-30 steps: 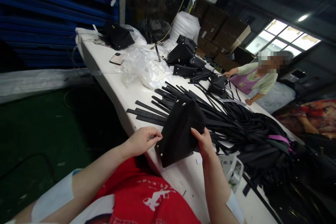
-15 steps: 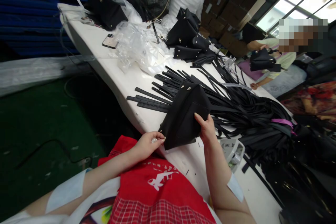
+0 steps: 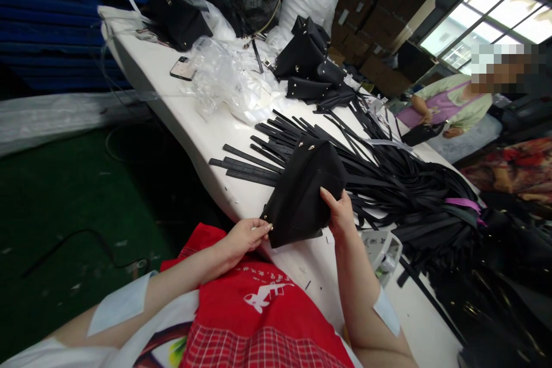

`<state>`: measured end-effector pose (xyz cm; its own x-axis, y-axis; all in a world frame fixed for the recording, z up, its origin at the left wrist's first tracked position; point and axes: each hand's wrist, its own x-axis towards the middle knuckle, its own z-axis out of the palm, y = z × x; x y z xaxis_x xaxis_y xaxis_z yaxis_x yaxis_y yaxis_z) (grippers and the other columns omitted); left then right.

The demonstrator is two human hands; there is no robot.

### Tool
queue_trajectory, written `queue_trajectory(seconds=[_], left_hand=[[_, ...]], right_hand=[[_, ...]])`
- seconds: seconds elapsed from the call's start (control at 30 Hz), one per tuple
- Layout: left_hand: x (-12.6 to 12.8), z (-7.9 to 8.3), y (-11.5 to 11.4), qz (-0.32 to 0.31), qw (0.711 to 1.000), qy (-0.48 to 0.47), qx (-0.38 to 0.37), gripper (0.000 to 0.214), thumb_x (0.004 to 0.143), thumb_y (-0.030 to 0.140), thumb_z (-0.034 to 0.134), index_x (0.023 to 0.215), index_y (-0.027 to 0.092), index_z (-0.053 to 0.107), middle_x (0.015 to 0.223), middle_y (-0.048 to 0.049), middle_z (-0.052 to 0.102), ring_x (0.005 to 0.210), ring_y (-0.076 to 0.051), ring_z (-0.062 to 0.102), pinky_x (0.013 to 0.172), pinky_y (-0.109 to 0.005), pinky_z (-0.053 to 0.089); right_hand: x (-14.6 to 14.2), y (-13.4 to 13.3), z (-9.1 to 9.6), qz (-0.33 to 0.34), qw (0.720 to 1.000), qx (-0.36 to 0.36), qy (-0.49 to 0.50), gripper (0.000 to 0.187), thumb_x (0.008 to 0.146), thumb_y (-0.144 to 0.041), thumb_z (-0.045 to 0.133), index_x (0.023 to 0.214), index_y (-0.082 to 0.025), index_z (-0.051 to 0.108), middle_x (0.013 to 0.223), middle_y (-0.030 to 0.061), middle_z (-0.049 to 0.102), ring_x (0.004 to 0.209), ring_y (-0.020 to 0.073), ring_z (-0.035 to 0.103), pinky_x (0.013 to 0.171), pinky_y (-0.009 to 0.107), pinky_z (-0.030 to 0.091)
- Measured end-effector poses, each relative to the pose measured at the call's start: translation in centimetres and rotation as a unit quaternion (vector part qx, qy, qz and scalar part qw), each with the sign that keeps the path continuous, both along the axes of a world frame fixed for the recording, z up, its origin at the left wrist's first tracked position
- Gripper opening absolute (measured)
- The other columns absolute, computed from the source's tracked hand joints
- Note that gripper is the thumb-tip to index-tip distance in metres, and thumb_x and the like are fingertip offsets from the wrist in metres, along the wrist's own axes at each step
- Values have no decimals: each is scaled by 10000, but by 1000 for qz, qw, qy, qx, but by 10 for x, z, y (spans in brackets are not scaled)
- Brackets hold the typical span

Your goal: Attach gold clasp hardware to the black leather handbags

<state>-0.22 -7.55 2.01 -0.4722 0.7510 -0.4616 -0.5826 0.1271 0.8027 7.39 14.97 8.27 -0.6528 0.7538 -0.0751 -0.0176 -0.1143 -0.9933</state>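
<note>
A black handbag (image 3: 304,190) with small gold-coloured studs is held tilted above the near edge of the table. My right hand (image 3: 339,211) grips its right side, thumb on the front panel and the other fingers hidden behind. At the bag's lower left corner, my left hand (image 3: 252,234) pinches with thumb and forefinger beside a stud; whether a small piece is also between the fingertips I cannot make out. Many flat black straps (image 3: 379,175) lie fanned out beneath and beyond the bag.
Clear plastic bags (image 3: 224,80) and a phone (image 3: 182,68) lie on the white table (image 3: 172,121). More black handbags (image 3: 304,54) are piled farther back. A plastic basket (image 3: 382,250) stands by my right forearm. Across the table, a co-worker (image 3: 457,98) handles a black bag.
My hands and the handbag stay almost in place; the left fingers have shifted slightly at the corner. Across the table, the co-worker has lowered a black bag and brought both hands to it.
</note>
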Motion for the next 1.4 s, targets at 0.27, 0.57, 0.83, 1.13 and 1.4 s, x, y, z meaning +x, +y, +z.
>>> queue_trajectory(seconds=[0.27,0.57,0.83,1.13,1.4], left_hand=[[0,0,-2,3,998,-60,32,385,652,431,736,786,117,558,622,34,499,412,-6,225,420,-204,67],[-22,23,-10,-8,995,-42,92,369,750,476,667,783,122,569,508,78,355,439,-37,197,452,-212,108],[-66,61,-1,22,941,338,-1,285,746,452,615,704,177,552,628,17,554,575,-122,459,550,-237,330],[-26,14,-7,-75,943,319,-55,300,751,475,578,722,177,575,718,-30,655,720,-206,596,705,-303,441],[-9,1,2,-5,993,115,-40,540,588,678,659,702,168,523,412,70,436,354,-70,288,408,-204,186]], right_hand=[[1,-2,0,-4,1000,-7,4,575,602,-332,833,1122,-193,630,1016,58,725,913,259,680,860,403,549],[0,-4,1,-2,1000,-12,10,593,628,-322,830,1164,-192,613,1012,69,725,902,259,681,854,415,552],[5,-9,6,22,1000,18,-1,602,637,-361,825,1167,-178,609,1066,98,718,974,295,673,906,459,523],[8,-12,8,29,1000,-4,9,524,642,-375,821,1091,-197,616,1040,82,727,955,294,684,891,464,534],[10,-14,9,5,1000,12,7,532,611,-370,831,1072,-189,637,1017,75,730,938,286,680,879,455,535]])
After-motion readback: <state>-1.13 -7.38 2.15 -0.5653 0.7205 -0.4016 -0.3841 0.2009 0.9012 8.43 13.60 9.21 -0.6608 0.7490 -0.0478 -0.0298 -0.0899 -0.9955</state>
